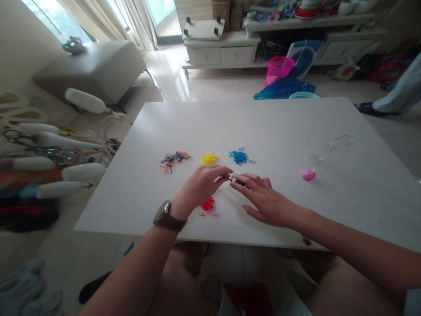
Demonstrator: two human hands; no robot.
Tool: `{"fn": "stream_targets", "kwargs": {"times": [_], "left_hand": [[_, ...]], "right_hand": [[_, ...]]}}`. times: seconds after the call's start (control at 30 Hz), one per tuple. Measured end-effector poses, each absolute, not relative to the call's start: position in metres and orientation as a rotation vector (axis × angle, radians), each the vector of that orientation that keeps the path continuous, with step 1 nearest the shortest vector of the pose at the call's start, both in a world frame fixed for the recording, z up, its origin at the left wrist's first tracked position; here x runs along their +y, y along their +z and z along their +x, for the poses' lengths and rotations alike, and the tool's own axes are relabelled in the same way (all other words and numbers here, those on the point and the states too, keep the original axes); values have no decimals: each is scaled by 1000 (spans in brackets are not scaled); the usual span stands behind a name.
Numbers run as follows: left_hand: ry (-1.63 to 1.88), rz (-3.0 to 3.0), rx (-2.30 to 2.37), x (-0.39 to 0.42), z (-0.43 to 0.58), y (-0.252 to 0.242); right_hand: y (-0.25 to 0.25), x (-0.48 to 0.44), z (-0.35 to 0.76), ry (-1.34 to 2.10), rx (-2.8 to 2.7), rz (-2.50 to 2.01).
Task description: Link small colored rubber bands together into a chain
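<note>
Near the middle of the white table (283,131), my left hand (205,180), with a brown-strapped watch on its wrist, pinches a small dark loop, too small to make out fully. My right hand (263,197) lies low over a pile of small black loops (240,182), its fingers stretched and apart, partly hiding the pile. Just beyond my hands sit a yellow pile (209,158) and a blue pile (240,156) of similar small loops. A red pile (208,204) lies below my left hand. Farther left is a mixed-colour pile (175,159).
On the table's right are a pink crumpled item (308,174) and a clear bottle-like container (324,153) on its side. Beyond the table stand a pink basket (279,69) and a white cabinet (220,55). Another person's leg (394,98) shows at far right.
</note>
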State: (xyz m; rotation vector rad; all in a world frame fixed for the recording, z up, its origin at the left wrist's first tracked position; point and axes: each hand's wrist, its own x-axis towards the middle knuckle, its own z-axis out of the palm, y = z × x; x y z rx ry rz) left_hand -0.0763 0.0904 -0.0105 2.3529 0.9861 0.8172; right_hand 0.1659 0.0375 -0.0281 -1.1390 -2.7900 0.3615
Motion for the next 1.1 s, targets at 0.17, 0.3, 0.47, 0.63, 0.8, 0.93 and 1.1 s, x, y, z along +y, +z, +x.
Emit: {"fn": "stream_targets", "kwargs": {"times": [0.17,0.3,0.47,0.63,0.8,0.93,1.1], "left_hand": [[785,2355,968,91,-68,-13],[749,2357,948,95,-65,-17],[649,2370,980,98,-68,-15],[587,2371,1012,99,-72,-12],[553,2391,1019,100,-73,-11],[501,2402,1049,101,-75,-11],[336,2395,1223,102,-81,-17]], "right_hand": [[-26,36,168,322,-2794,-1100],[-24,38,172,328,-2792,-1104],[-29,46,180,317,-2803,-1223],[-34,49,183,342,-2841,-1302],[-35,51,185,326,-2857,-1340],[-37,50,187,318,-2883,-1379],[-33,47,187,289,-2893,-1338]]}}
